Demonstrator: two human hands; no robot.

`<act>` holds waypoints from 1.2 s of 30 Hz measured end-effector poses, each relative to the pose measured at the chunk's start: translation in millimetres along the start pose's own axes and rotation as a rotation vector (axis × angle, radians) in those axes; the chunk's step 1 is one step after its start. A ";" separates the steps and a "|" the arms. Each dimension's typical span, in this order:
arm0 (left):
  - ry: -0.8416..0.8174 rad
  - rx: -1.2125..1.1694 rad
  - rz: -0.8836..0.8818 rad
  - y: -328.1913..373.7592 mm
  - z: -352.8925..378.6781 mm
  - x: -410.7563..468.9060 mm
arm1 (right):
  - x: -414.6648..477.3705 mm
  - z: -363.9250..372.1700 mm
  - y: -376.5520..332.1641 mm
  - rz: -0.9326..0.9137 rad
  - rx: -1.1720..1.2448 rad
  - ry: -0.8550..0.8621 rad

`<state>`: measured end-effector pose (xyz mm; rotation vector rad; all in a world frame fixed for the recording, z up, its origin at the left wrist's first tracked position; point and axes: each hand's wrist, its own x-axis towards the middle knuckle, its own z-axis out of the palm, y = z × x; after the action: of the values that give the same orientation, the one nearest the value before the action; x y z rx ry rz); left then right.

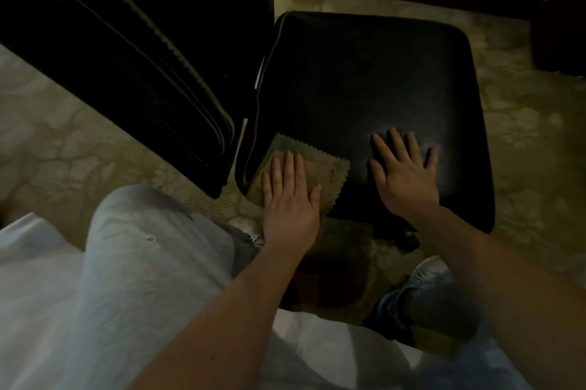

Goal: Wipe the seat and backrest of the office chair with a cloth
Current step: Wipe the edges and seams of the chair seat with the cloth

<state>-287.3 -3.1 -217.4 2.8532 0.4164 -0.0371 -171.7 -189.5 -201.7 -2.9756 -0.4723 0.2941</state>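
seat [364, 88] under both flat hands, fingers spread: left hand [290, 196] pressing cloth [329, 174], right hand [404, 174] bare

Dim, murky indoor light, faint sheen on the black seat [380, 98], soft blur throughout, wide-angle bending at edges

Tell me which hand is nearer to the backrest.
Left. The left hand presses flat on the cloth at the seat corner beside the backrest; the right hand rests farther along the seat.
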 end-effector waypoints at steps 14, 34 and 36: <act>-0.016 -0.004 0.204 8.6 2.8 -8.2 | 23.5 -7.3 -23.4 0.070 -0.008 -0.032; 0.084 -0.098 -0.029 12.7 -7.1 -1.5 | 20.6 7.3 -39.9 0.145 0.056 0.052; 0.094 -0.159 -0.193 27.8 -2.0 -1.1 | 19.8 7.1 -39.9 0.148 0.058 0.048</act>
<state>-280.5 -28.6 -208.5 2.6569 0.6813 0.0909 -166.5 -144.9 -206.3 -2.9584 -0.2348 0.2442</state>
